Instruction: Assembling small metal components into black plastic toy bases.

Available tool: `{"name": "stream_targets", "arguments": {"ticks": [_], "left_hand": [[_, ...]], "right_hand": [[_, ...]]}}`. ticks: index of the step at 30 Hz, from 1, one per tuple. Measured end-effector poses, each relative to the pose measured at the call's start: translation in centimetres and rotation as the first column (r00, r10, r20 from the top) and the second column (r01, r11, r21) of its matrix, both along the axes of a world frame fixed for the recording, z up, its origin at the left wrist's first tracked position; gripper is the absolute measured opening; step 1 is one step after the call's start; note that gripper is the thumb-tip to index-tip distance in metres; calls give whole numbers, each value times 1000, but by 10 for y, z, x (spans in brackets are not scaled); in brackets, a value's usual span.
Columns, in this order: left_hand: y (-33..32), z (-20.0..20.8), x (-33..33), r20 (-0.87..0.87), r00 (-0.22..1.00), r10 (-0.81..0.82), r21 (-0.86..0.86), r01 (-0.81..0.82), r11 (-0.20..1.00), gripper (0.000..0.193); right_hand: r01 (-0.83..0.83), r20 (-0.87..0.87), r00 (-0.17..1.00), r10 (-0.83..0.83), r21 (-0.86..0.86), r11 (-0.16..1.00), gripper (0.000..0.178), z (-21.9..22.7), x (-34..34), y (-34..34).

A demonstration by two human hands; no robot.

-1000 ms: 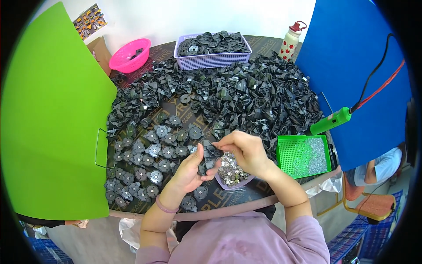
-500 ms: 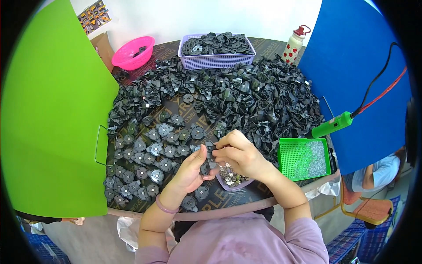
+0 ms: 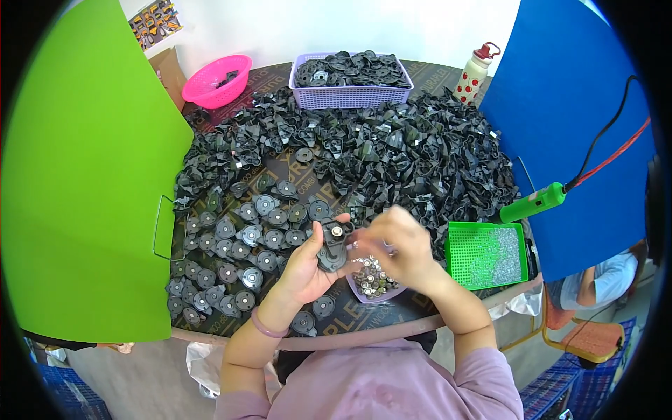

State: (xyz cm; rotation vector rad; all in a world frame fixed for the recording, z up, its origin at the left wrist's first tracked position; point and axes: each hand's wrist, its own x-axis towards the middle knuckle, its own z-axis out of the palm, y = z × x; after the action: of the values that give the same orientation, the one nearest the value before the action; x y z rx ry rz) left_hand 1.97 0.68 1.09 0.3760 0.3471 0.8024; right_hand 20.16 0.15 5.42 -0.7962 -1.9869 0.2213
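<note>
My left hand [image 3: 305, 269] is closed around a black plastic part [image 3: 333, 255], thumb along its left side. A round, shiny metal piece [image 3: 337, 231] sits in the upper end of that part. Just to the right, my right hand [image 3: 397, 248] is smeared by motion, and I cannot make out anything in its fingers. Below it, partly covered by the hand, a small purple tray [image 3: 374, 299] holds many little round metal pieces [image 3: 373, 280].
Rounded black parts with metal centres [image 3: 250, 234] lie at left. A heap of black plastic parts [image 3: 420, 161] stretches behind. A purple basket [image 3: 350, 98], pink colander [image 3: 217, 80], bottle [image 3: 472, 75], green tray of small silvery pieces [image 3: 458, 255] and green electric screwdriver [image 3: 533, 203] surround the work.
My right hand has come away from the black part, moving slightly right. The part has turned in my left hand, so its face with the metal piece now shows.
</note>
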Motion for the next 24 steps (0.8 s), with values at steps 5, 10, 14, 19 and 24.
{"name": "stream_targets", "arguments": {"ticks": [5,10,14,19,24], "left_hand": [[0,0,1,82,991,105,29,-108,994,51],[0,1,2,85,986,142,25,-144,989,49],[1,-5,-1,43,990,131,18,-132,991,50],[0,-6,-1,14,995,97,38,-98,994,50],[-6,-10,5,-62,998,-3,39,6,999,45]], "right_hand": [[44,284,954,-99,193,980,31,-12,-27,-19],[-5,385,917,-108,281,960,28,-12,-23,-14],[-70,390,921,-10,191,979,26,-7,-15,-12],[-84,-130,991,40,-352,932,19,17,5,-12],[-197,-338,941,-3,-556,808,25,17,21,2]]}}
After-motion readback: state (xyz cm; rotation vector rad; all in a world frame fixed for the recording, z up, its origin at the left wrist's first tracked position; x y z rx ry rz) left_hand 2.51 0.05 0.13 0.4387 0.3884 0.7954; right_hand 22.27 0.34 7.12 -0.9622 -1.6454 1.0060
